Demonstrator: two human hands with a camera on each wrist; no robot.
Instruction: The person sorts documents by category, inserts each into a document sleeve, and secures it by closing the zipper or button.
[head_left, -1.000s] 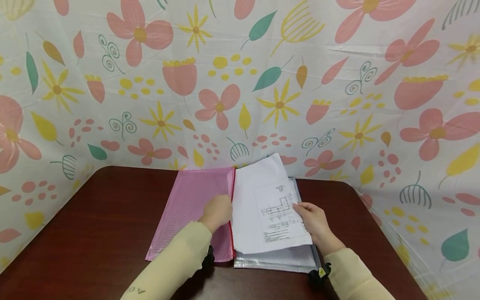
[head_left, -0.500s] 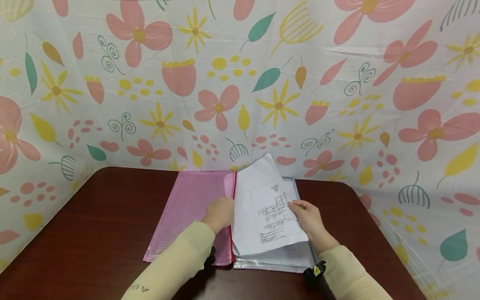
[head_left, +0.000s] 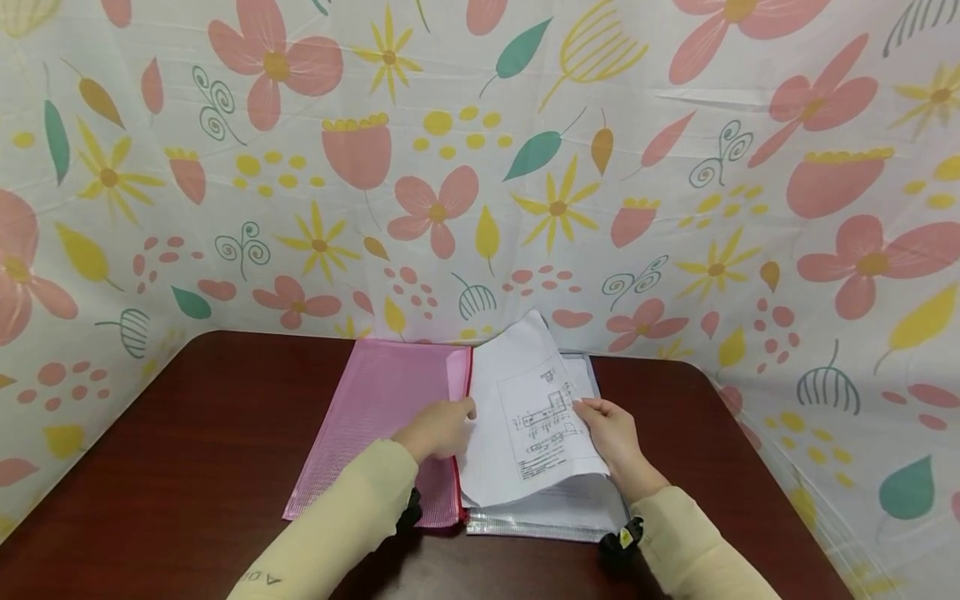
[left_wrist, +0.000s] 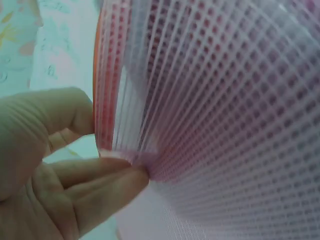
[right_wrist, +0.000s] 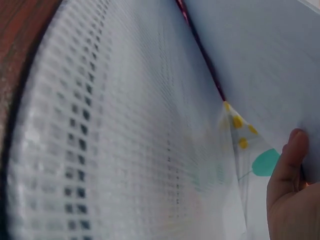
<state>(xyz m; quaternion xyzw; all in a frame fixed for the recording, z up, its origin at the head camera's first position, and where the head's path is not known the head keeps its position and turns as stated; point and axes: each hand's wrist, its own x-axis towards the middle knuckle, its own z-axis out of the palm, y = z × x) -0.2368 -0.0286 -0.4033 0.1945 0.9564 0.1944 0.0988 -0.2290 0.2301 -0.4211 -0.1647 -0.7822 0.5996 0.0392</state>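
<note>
A pink mesh zipper pouch [head_left: 360,425] with a red zip edge lies left of centre on the table. My left hand [head_left: 438,427] pinches it at that edge; the left wrist view shows the fingers [left_wrist: 107,192] against the mesh, beside the zip. My right hand [head_left: 617,437] holds a sheet of paper [head_left: 517,450], printed with a line drawing, by its right side, thumb [right_wrist: 295,150] on the sheet's underside. The sheet is raised and slightly bowed, its left side right at the pouch's red edge. Below it lies a clear mesh pouch [head_left: 540,525] with paper inside.
The dark wood table [head_left: 172,450] has rounded back corners. A white curtain [head_left: 480,167] with a flower print hangs right behind its back edge and along both sides.
The right hand has moved a little left with the sheet, whose left side is now closer in at the pouch's red edge. The left hand's index finger now reaches over that edge.
</note>
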